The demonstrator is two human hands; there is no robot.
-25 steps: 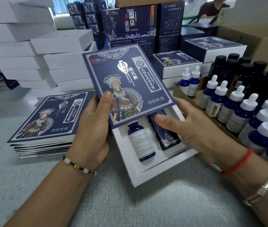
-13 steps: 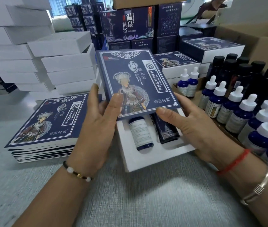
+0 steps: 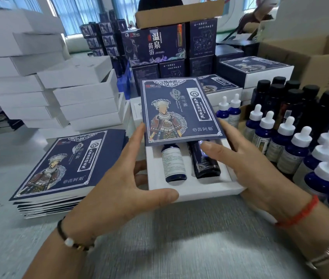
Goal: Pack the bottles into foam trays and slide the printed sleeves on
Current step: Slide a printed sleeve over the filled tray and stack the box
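Left of the foam tray [image 3: 189, 193] lies a stack of printed sleeves [image 3: 67, 168] on the table [image 3: 159, 248]. The left hand [image 3: 119, 190] cups the tray's left edge, grip spread. Two bottles [image 3: 173, 164] lie in the tray, half under a sleeve [image 3: 177, 111]. The right hand [image 3: 246, 164] holds the tray's right side, grip spread. Right of the tray stand dropper bottles [image 3: 292, 150].

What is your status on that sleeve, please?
Both hands open: left hand and right hand flank the foam tray. Printed sleeve partly on; two bottles exposed. Nothing blocking.
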